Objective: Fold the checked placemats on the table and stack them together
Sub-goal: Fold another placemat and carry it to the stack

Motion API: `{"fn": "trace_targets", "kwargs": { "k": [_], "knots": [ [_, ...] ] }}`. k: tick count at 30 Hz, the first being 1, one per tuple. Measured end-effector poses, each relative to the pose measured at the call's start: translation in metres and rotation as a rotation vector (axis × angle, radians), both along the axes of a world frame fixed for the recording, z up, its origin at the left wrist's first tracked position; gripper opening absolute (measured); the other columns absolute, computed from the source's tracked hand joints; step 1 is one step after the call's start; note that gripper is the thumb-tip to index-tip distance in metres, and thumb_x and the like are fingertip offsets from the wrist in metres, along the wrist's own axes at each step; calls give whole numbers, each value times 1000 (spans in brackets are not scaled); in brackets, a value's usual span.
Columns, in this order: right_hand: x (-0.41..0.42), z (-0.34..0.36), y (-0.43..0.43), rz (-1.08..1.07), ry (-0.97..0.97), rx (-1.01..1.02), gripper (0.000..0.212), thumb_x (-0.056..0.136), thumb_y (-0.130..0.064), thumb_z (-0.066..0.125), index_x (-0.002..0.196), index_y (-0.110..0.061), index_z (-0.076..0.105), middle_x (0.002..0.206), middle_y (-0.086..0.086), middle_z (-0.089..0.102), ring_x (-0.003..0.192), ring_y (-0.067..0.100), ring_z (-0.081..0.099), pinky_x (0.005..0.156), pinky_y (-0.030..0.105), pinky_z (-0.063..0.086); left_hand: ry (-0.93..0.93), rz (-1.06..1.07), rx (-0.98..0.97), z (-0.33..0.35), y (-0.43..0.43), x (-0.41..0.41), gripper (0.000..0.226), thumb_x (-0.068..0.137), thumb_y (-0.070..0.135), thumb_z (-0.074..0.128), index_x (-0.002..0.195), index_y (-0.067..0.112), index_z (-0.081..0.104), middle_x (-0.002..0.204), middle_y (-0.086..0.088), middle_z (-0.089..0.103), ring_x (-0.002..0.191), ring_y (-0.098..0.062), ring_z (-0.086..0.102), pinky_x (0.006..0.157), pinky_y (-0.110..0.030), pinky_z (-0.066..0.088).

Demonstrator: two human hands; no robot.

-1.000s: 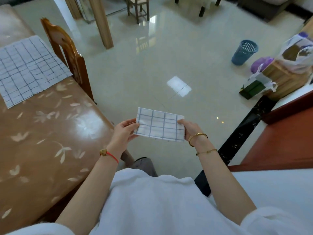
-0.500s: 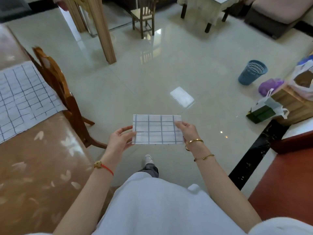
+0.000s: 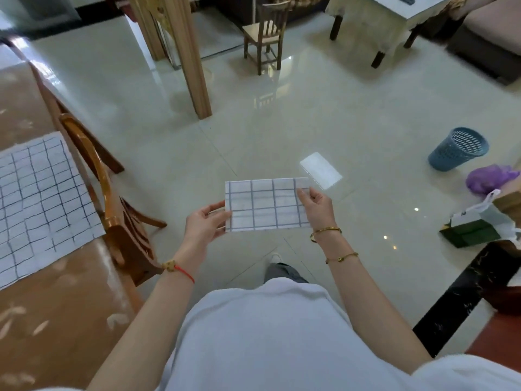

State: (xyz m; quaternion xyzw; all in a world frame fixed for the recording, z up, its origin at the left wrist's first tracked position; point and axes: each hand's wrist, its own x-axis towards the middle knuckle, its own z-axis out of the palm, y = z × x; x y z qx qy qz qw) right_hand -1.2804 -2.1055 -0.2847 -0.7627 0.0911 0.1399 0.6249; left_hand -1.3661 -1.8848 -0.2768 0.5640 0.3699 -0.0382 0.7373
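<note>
A folded white placemat with blue checks (image 3: 265, 206) hangs in the air over the floor, held between both hands. My left hand (image 3: 204, 224) pinches its lower left edge. My right hand (image 3: 317, 206) pinches its right edge, thumb on the front. A second checked placemat (image 3: 39, 201) lies unfolded and flat on the brown table (image 3: 56, 311) at the left, reaching the table's edge.
A wooden chair (image 3: 118, 221) stands tucked against the table's right side. Beyond are a wooden post (image 3: 191, 66), a small chair (image 3: 265, 35) and a covered table (image 3: 394, 15). A blue waste basket (image 3: 458, 149) and bags (image 3: 479, 224) sit on the floor at right.
The view has tilted up and away from the table. The folded placemat has turned level between my hands and stays held at both ends.
</note>
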Motion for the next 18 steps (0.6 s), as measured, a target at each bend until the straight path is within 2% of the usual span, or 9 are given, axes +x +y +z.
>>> {"fn": "trace_targets", "kwargs": {
  "k": [1, 4, 6, 10, 12, 15, 18],
  "knots": [
    [15, -2, 6, 14, 5, 4, 32, 96, -25, 57, 89, 5, 61, 77, 7, 54, 73, 19, 50, 68, 32, 43, 4, 10, -5, -1, 6, 12, 24, 88, -1, 66, 107, 14, 65, 90, -4, 73, 78, -14, 70, 57, -18, 56],
    [63, -4, 30, 74, 11, 10, 22, 97, -23, 56, 83, -8, 60, 74, 3, 52, 69, 14, 48, 62, 23, 42, 21, 39, -14, -5, 25, 51, 27, 90, -1, 63, 113, 12, 63, 91, -5, 72, 80, -16, 69, 56, -18, 56],
    [98, -3, 49, 120, 13, 8, 19, 98, -23, 55, 83, -12, 59, 73, 1, 50, 66, 10, 45, 60, 19, 39, 25, 68, -7, -6, 40, 79, 25, 92, -1, 59, 110, 15, 64, 88, -2, 72, 78, -14, 67, 55, -18, 55],
    [178, 2, 89, 220, 33, 29, 28, 97, -21, 54, 69, -18, 54, 71, 0, 46, 66, 11, 44, 64, 25, 38, -15, 136, -20, -2, 73, 141, 24, 94, 1, 55, 104, 20, 67, 79, 6, 73, 71, -7, 67, 64, -23, 55],
    [221, 8, 109, 278, 64, 41, 24, 98, -23, 54, 75, -21, 61, 77, 1, 54, 75, 16, 51, 70, 31, 43, -29, 180, -28, 2, 92, 173, 23, 95, 3, 56, 106, 19, 67, 80, 6, 73, 71, -6, 68, 63, -22, 56],
    [283, 19, 145, 347, 82, 67, 22, 98, -22, 52, 80, -24, 65, 80, -4, 61, 78, 16, 57, 73, 31, 46, -58, 243, -25, 10, 119, 222, 21, 96, 5, 56, 105, 21, 67, 77, 8, 74, 70, -7, 68, 61, -20, 56],
    [330, 27, 182, 421, 100, 80, 21, 99, -20, 51, 86, -24, 67, 86, -3, 64, 83, 17, 60, 81, 35, 50, -49, 329, -5, 13, 142, 260, 19, 96, 9, 57, 108, 21, 66, 86, 4, 73, 75, -9, 67, 64, -22, 55]
  ]
}}
